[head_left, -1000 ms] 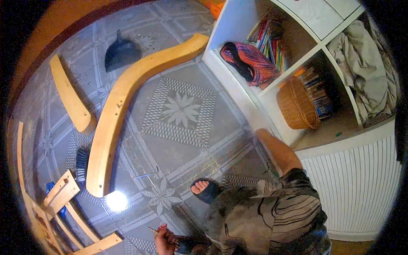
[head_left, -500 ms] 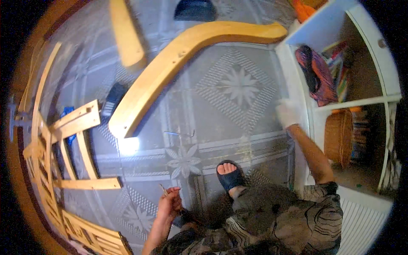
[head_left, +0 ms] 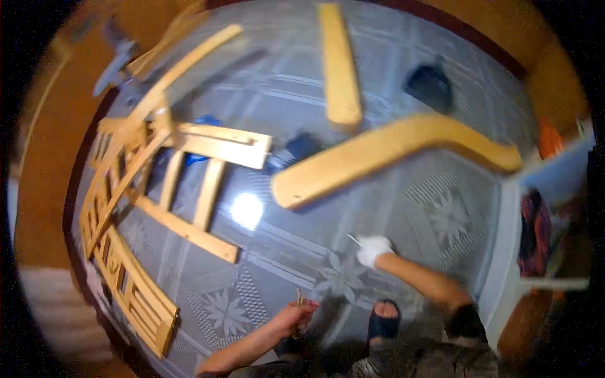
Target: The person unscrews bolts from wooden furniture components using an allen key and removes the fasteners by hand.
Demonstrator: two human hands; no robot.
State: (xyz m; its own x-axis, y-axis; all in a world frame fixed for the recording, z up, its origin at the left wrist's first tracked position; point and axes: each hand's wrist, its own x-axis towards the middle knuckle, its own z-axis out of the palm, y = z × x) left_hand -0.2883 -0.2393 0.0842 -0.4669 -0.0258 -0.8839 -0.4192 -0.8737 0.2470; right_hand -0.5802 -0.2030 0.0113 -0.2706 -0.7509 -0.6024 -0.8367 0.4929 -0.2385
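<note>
In its white glove, my right hand [head_left: 375, 251] is low over the patterned floor, its fingers closed on a thin L-shaped hex key [head_left: 354, 239] whose end pokes out to the left. My bare left hand [head_left: 296, 317] is curled shut nearer my body. Slim brownish rods [head_left: 299, 295], perhaps bolts, stick out above and below its fist; blur hides their exact kind. Beyond the right hand lies a long bent wooden beam [head_left: 378, 154], with a hole near its left end. A straight wooden piece [head_left: 340, 69] rests behind it.
Slatted wooden frames [head_left: 183, 230] spread over the floor at the left. A dark brush [head_left: 299, 148] lies by the beam, and a dark dustpan [head_left: 430, 87] is at the back. White shelving [head_left: 504, 252] stands at the right. My sandalled foot [head_left: 384, 318] is below the right hand.
The view has swung left. My right hand has come from beside the shelving to the hex key, which lay on the floor, and closed on it. My left hand still grips the rods.
</note>
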